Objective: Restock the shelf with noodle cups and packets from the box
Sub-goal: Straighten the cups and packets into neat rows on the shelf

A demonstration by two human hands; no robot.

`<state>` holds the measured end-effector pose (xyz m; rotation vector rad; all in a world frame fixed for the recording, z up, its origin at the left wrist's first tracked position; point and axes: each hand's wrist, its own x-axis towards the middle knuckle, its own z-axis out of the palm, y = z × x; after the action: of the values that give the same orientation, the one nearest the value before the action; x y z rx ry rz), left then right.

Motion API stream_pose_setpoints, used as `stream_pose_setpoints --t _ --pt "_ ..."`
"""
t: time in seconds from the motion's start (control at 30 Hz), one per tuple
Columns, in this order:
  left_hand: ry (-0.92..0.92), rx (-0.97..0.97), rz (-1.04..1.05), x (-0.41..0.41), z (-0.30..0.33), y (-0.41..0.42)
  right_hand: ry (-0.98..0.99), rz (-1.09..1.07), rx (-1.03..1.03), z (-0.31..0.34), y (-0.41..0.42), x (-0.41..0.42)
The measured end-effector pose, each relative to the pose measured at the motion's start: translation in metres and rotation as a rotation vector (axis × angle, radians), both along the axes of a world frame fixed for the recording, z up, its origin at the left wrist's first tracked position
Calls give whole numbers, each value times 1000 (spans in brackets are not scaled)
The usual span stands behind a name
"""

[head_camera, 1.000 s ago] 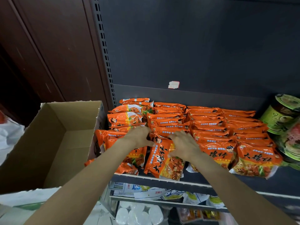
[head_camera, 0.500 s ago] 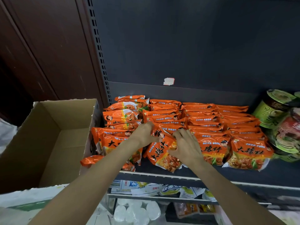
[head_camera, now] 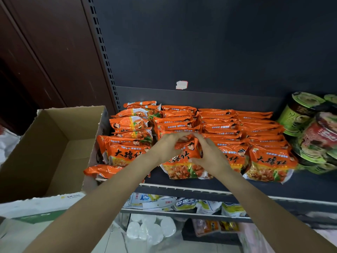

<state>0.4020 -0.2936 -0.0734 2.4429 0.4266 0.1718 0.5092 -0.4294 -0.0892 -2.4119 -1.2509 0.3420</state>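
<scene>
Within the last second the front packet (head_camera: 184,161) of the second row had gone from leaning askew to standing nearly square on the shelf (head_camera: 218,183), which suggested this row was almost dressed and the packet stocking close to finished. The left hand (head_camera: 166,147) and right hand (head_camera: 209,156) were both clamped on that packet, fingertips meeting along its top edge, right thumb pressed to its face. Taking that packet as the landmark, the cardboard box (head_camera: 45,147) sat well to its left with its inside bare as far as could be seen, so little seemed left to unload. Four rows of orange packets ran back from the shelf's front edge; the packets overlapped too tightly to count, and one loose packet (head_camera: 102,170) lay flat to the left, below the first row. To the right of the packet lay at least three noodle cups (head_camera: 300,115) on their sides, green and red.
</scene>
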Motion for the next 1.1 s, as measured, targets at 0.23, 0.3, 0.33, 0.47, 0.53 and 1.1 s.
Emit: stream_pose_setpoints --t 0.23,0.3,0.33,0.47,0.53,1.1 --pt "320 299 85 -16 -8 1 29 51 5 1 -4 2" --pt "329 297 91 -20 -8 3 30 76 25 -1 -4 0" --pt "315 320 98 -21 -6 4 31 80 41 -3 -5 -1" --pt "292 531 119 -22 -6 6 52 1 73 -15 -7 1" --pt "305 562 113 -22 -10 5 10 -22 74 -18 -10 0" --pt "372 723 128 -31 -19 21 -363 156 4 -16 20 -3"
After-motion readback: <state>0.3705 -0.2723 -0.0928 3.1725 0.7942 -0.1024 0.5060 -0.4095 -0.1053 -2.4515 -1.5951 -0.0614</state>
